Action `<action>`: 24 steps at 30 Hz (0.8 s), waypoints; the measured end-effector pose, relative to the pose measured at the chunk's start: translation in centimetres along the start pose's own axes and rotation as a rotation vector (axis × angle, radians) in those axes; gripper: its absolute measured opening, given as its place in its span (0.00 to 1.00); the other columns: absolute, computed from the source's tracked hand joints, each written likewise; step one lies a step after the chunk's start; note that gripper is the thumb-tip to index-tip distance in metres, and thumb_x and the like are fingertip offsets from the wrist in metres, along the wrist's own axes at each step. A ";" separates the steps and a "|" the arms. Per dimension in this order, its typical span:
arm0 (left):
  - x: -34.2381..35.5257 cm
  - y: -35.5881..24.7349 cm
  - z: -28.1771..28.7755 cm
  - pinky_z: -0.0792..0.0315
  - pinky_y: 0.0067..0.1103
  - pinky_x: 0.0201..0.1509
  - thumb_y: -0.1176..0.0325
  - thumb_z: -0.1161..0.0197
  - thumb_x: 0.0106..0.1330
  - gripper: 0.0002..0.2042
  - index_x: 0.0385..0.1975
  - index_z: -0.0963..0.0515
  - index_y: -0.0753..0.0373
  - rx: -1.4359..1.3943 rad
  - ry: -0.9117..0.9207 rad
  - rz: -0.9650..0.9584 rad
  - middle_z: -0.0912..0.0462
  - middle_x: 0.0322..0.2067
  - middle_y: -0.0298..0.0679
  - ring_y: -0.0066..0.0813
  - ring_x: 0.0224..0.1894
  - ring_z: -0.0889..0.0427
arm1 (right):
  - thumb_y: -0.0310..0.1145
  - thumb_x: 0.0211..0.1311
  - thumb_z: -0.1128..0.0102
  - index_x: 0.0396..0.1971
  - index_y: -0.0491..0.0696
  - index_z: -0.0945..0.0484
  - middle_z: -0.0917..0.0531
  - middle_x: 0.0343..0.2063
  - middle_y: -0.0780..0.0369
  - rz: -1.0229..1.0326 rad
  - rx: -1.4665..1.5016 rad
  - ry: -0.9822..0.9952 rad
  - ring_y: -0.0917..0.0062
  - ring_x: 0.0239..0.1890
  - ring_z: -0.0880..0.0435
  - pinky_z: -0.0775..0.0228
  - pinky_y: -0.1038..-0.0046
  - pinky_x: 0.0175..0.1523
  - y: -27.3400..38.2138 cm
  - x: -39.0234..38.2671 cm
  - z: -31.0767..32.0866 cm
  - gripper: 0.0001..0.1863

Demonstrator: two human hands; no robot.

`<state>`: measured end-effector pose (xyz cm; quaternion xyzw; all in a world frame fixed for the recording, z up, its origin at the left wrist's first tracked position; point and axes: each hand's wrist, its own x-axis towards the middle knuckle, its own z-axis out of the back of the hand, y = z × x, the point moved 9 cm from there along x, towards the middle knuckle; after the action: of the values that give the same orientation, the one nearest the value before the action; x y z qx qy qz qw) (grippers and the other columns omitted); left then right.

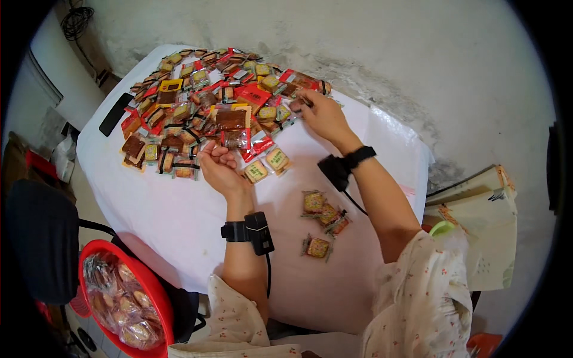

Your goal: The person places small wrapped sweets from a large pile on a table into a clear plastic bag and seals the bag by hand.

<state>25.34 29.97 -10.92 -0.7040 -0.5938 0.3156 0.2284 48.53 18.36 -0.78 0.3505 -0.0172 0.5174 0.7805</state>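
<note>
A large pile of individually wrapped biscuits and snack packets (231,119) covers the far left of the white-covered table. At the pile's right edge my right hand (325,119) is closed, its fingertips pinching a small wrapped snack (296,105) that they partly hide. My left hand (219,168) rests at the pile's near edge, fingers loosely curled and a little apart, with nothing visible in them. Just right of it lie two pale square wrapped biscuits (256,171). Several yellow-topped wrapped biscuits (314,203) lie apart from the pile, between my forearms.
A black phone (116,114) lies at the table's left edge. Below stands a red tub (162,298) of bagged round baked goods, by a black chair (40,241). A wall (382,53) borders the table's far side; cream cardboard (486,227) stands at right. Wrist straps trail cables.
</note>
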 end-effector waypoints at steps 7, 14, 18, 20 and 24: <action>0.2 0.1 0.5 0.42 0.10 0.19 0.54 0.59 0.75 0.19 0.42 0.28 0.64 0.002 -0.030 -0.005 0.27 0.21 0.30 0.13 0.19 0.34 | 0.28 0.65 0.43 0.49 0.43 0.25 0.18 0.39 0.62 -0.284 0.617 0.873 0.82 0.39 0.20 0.28 0.76 0.49 1.2 -11.4 -2.4 0.13; -0.3 -0.1 -0.2 0.42 0.10 0.20 0.55 0.59 0.75 0.19 0.41 0.27 0.65 0.029 -0.024 -0.026 0.27 0.21 0.29 0.13 0.19 0.34 | 0.36 0.57 0.38 0.46 0.44 0.22 0.19 0.44 0.56 -0.336 0.168 0.199 0.70 0.44 0.20 0.28 0.71 0.50 -7.4 -7.3 1.8 0.18; -0.2 0.2 -0.1 0.44 0.11 0.20 0.55 0.57 0.74 0.18 0.40 0.26 0.63 -0.006 -0.026 -0.005 0.28 0.22 0.28 0.13 0.20 0.36 | 0.37 0.54 0.37 0.46 0.45 0.22 0.24 0.47 0.53 -0.434 -0.055 -0.134 0.59 0.50 0.24 0.30 0.65 0.53 -11.1 -5.4 3.0 0.20; -0.3 0.5 -0.3 0.44 0.11 0.20 0.54 0.57 0.74 0.18 0.39 0.27 0.63 0.008 -0.026 0.000 0.29 0.22 0.28 0.13 0.19 0.37 | 0.37 0.54 0.38 0.46 0.45 0.22 0.26 0.48 0.52 -0.438 -0.080 -0.163 0.57 0.52 0.26 0.31 0.63 0.54 -11.5 -5.3 2.8 0.20; -0.3 -0.2 0.3 0.44 0.10 0.20 0.54 0.58 0.74 0.18 0.39 0.27 0.63 0.007 -0.064 -0.007 0.29 0.22 0.28 0.12 0.19 0.37 | 0.35 0.51 0.37 0.46 0.46 0.22 0.26 0.45 0.52 -0.337 -0.127 -0.039 0.57 0.51 0.28 0.32 0.62 0.55 -9.1 -4.8 0.2 0.20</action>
<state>25.00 29.71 -10.95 -0.6907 -0.6022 0.3391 0.2128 53.82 12.46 -7.35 0.3085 -0.0061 0.3702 0.8762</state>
